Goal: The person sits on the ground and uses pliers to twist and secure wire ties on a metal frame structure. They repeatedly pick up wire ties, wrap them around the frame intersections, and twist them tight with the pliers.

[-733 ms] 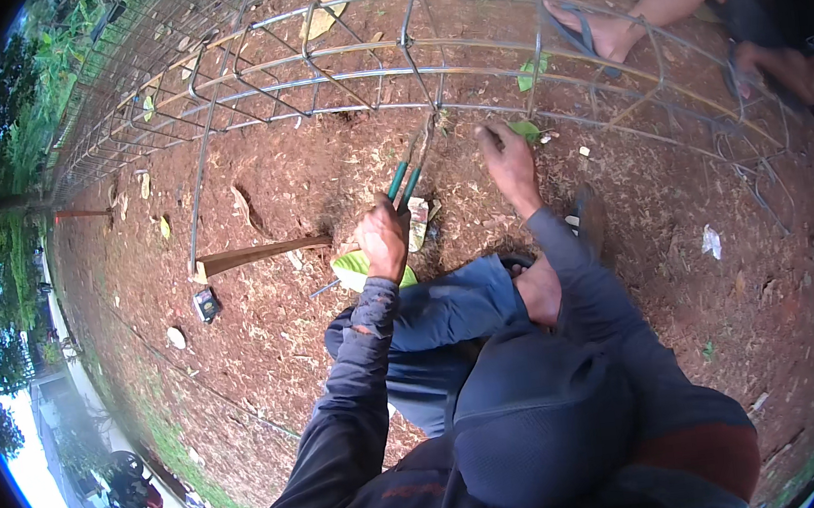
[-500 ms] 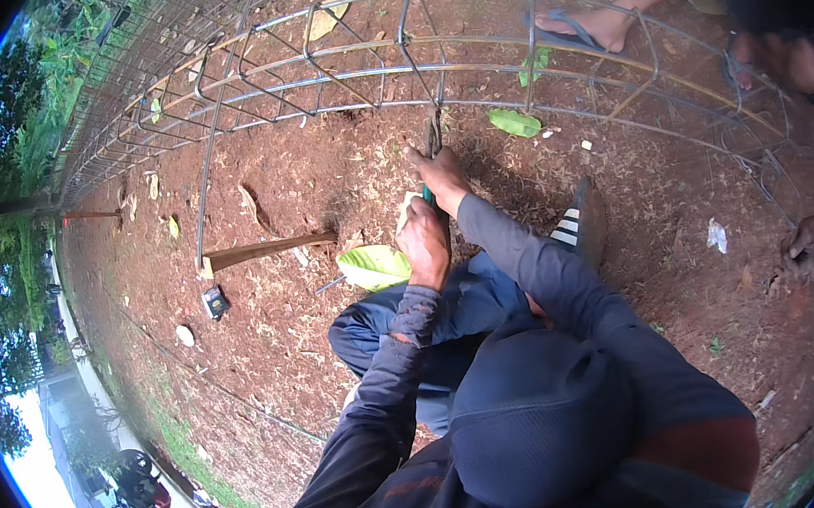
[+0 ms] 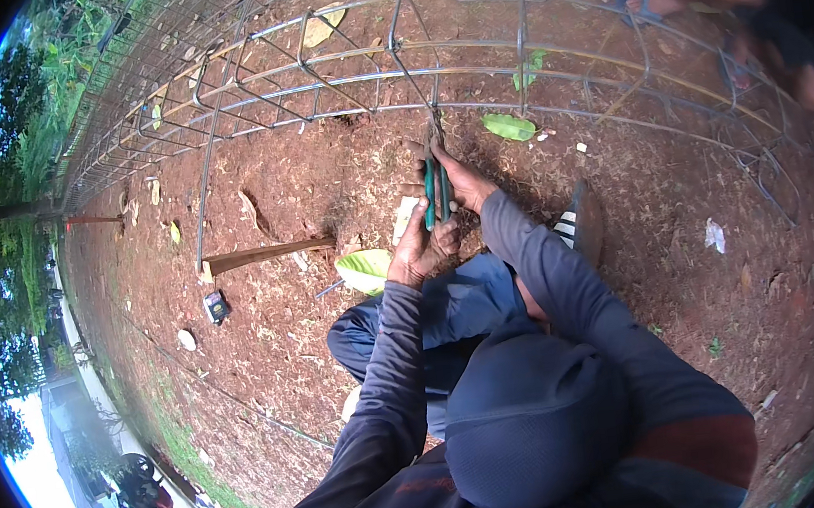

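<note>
A pair of pincers with green handles (image 3: pixel 432 195) reaches from my hands to the lowest bar of a steel rebar cage (image 3: pixel 395 45). Its dark jaws lie against that bar beside a bent stirrup; whether they grip a tie wire is too small to see. My left hand (image 3: pixel 416 249) is closed round the handle ends. Higher up, my right hand (image 3: pixel 464 186) holds the handles from the right side, its fingers partly hidden behind them. The two handles stand slightly apart.
A wooden stake (image 3: pixel 268 255) and a small dark box (image 3: pixel 216 307) lie left on the reddish soil. Large green leaves (image 3: pixel 365 271) lie near my knee. At the upper right another person's sandalled foot (image 3: pixel 651 4) is beside the cage. A motorcycle (image 3: pixel 150 494) stands far left.
The pincer handles have come apart and show more, with my right hand shifted down and right and my left hand slightly lower. The other person's legs and foot have moved up and right.
</note>
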A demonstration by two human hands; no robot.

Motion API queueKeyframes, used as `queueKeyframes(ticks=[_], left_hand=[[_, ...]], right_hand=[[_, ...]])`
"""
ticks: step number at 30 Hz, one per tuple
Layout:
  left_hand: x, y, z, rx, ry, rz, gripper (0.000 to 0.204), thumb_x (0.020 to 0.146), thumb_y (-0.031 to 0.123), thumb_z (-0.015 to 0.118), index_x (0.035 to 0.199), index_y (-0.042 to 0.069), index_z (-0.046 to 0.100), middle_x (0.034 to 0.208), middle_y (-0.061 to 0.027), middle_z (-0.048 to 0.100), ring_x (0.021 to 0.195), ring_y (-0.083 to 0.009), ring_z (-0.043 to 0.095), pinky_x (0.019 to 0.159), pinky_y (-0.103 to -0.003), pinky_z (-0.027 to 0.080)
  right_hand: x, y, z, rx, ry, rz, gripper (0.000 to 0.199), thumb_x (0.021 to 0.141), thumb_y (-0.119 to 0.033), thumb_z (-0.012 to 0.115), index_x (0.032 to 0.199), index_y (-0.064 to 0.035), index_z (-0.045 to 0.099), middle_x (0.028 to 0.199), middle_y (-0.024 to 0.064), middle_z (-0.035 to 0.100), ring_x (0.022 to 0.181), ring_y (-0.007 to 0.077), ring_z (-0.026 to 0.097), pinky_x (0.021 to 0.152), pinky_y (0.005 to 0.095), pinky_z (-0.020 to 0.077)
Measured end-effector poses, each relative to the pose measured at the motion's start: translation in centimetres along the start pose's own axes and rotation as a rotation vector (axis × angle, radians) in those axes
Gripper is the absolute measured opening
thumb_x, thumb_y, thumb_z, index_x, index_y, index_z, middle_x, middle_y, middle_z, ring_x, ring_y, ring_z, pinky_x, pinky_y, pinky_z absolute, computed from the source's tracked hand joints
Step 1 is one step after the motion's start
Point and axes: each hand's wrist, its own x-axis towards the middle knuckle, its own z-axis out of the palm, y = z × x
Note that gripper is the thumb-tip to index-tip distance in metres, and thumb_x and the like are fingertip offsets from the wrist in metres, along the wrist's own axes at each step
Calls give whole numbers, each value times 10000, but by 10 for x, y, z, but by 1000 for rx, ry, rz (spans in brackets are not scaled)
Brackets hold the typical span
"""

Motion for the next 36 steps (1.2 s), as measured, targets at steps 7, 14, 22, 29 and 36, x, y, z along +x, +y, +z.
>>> queueKeyframes(ticks=[7,14,22,29,36], left_hand=[[-7,3,-18,1848,1028,340,289,900,317,703,985,41,715,818,-256,693,752,-436,687,707,-515,522],[-49,-4,-37,1454,1004,314,288,904,273,756,1004,3,736,586,7,537,525,-53,495,478,-277,384],[-106,30,33,1213,946,195,343,937,333,738,891,-6,706,562,-10,561,508,-91,543,514,-274,420],[-92,76,-36,1410,1126,166,478,913,449,714,788,-12,697,589,-98,639,550,-242,646,583,-398,495],[-76,45,-33,1889,1382,756,390,927,340,658,1081,-19,647,1021,-252,684,917,-431,663,800,-502,521]], right_hand=[[-36,21,-19,51,526,-96,603,1046,-513,478,1463,-82,413,1386,176,562,1270,337,567,1094,475,455],[-37,38,12,-579,687,-58,541,1024,-353,583,1415,1,465,1145,152,675,984,267,702,815,403,606],[-57,17,9,-1665,790,-300,331,912,-170,643,1231,-84,661,1226,200,666,1105,378,655,956,512,507],[-37,-34,-33,-2409,457,-324,312,867,-164,665,1171,-111,706,1345,207,595,1324,379,505,1124,523,368],[-52,-23,-11,-2396,282,-187,397,906,-317,691,1248,-115,686,1307,187,617,1341,419,493,1174,565,311]])
